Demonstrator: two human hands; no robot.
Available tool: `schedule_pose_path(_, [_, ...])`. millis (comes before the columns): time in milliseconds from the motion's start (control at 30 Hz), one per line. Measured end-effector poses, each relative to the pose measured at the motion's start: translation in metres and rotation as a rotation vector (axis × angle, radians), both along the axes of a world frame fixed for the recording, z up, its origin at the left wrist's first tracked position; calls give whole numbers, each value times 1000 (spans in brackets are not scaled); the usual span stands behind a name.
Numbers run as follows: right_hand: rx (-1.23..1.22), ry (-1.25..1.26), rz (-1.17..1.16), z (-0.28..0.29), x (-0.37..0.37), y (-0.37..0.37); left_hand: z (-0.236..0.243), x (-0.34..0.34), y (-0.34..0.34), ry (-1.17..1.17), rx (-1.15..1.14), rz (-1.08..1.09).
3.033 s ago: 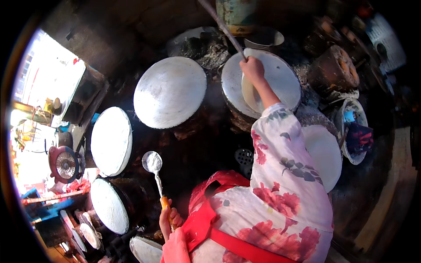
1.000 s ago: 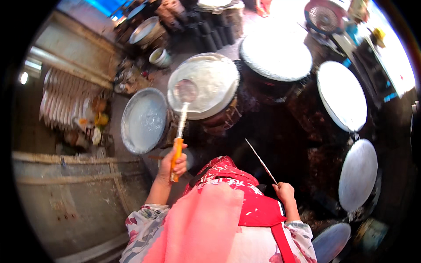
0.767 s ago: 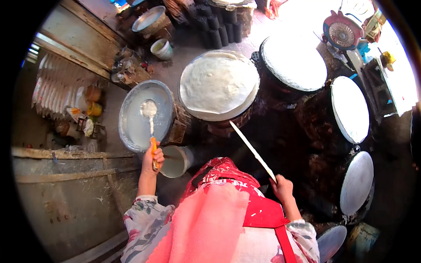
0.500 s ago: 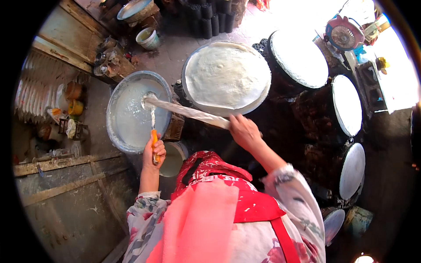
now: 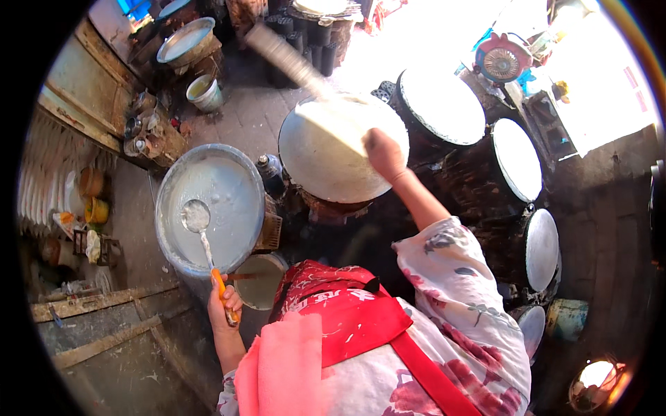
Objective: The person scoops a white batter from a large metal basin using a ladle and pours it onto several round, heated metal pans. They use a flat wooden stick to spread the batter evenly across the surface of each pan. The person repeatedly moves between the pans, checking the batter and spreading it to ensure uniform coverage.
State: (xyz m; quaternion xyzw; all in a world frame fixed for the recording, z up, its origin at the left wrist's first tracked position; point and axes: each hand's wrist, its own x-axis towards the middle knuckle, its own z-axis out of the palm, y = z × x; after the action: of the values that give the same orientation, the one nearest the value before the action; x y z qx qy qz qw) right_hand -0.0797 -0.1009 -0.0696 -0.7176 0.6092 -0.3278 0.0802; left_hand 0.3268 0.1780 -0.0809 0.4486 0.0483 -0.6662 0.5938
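My left hand (image 5: 225,305) grips the orange handle of a metal ladle (image 5: 195,215), whose bowl rests in the pale batter of a large metal basin (image 5: 168,187). My right hand (image 5: 381,152) is closed on a long flat wooden stick (image 5: 281,55), raised diagonally over the middle round griddle (image 5: 316,166) and blurred by motion. A pale, streaked shape, possibly a thin sheet, lies along the stick above the griddle; I cannot make out its edges.
More round griddles (image 5: 442,104) curve down my right. Behind stand black cylindrical briquettes (image 5: 320,55), a bucket (image 5: 205,93) and a smaller basin (image 5: 185,41). A pink fan (image 5: 501,64) is at back right, a wooden partition (image 5: 83,104) at left, another bucket (image 5: 257,284) below the batter.
My right hand has risen with the stick from over the batter to over the middle griddle. The thick pale layer on that griddle now shows as a flatter, greyer surface. The ladle sits slightly lower leftward.
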Motion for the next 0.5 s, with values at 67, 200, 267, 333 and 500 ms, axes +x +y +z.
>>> schedule_pose_path(67, [-210, -142, -108, 37, -41, -6, 17, 1, -9, -56, -13, -20])
schedule_pose_path(200, [-270, -509, -222, 114, -112, 60, 53, -10, -50, -89, -114, -212])
schedule_pose_path(267, [-210, -698, -366, 142, -145, 115, 73, -28, -79, -104, -165, -351])
schedule_pose_path(333, [-199, -612, -526, 173, -161, 185, 88, -58, -111, -91, -213, -530])
schedule_pose_path(500, [-18, -43, -683, 192, -153, 338, 100, -159, -169, 88, -267, -1043])
